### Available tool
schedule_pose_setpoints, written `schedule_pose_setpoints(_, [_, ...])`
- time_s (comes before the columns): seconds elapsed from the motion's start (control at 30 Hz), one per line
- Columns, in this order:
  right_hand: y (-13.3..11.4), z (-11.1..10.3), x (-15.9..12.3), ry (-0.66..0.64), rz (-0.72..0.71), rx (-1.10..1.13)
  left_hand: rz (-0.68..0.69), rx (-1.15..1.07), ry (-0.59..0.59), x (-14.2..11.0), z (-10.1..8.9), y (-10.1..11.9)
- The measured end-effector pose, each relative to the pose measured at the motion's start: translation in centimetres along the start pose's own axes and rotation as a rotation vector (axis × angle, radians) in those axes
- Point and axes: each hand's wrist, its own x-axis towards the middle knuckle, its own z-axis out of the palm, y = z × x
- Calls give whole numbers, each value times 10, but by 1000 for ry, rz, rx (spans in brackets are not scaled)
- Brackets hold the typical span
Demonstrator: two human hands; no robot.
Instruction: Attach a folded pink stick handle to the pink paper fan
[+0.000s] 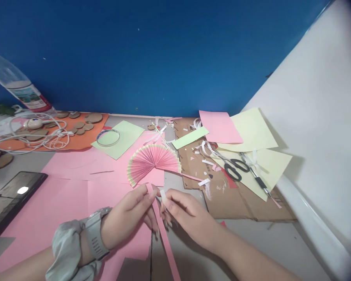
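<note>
Between thumb and fingers of my left hand (134,207), a long pink paper strip (167,246) is pinched near its upper end and hangs toward me. My right hand (187,214) is closed on a small white strip (163,194), which looks like paper or tape, just beside the pink strip's end. Right behind both hands lies a pleated paper fan (155,162), pink with a pale green edge, spread in a half circle. A thin pink strip (190,176) runs out from the fan's right side.
Scissors (235,168) and a pen (259,179) lie at right on pale yellow paper (276,162) over cardboard (228,208). Pink sheets (58,207) cover the left, beside a phone (14,199). Farther back are a bangle (108,137), white cables (58,134) and a bottle (23,86).
</note>
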Motion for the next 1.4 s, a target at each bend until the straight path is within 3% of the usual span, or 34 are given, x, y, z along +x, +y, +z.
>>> schedule_pose_setpoints(0.13, [-8,10,-6,46,-115,-277,28,86,136,5,-1,-1])
schedule_pose_setpoints(0.23, [-7,23,-11,-28,-214,-358,21,50,187,6,0,-2])
schedule_pose_setpoints(0.3, [-4,28,-11,-57,-143,-308,7,52,181,6,2,-2])
schedule_pose_setpoints(0.4, [0,28,-8,8,37,-201,52,153,185,4,3,-1])
schedule_pose_setpoints(0.57, [2,20,-2,53,155,-33,152,237,72,3,4,3])
schedule_pose_setpoints(0.83, [-1,9,1,54,174,-185,171,408,31,3,1,-4])
schedule_pose_setpoints(1.4, [-1,6,3,38,178,-66,142,320,-88,2,-2,1])
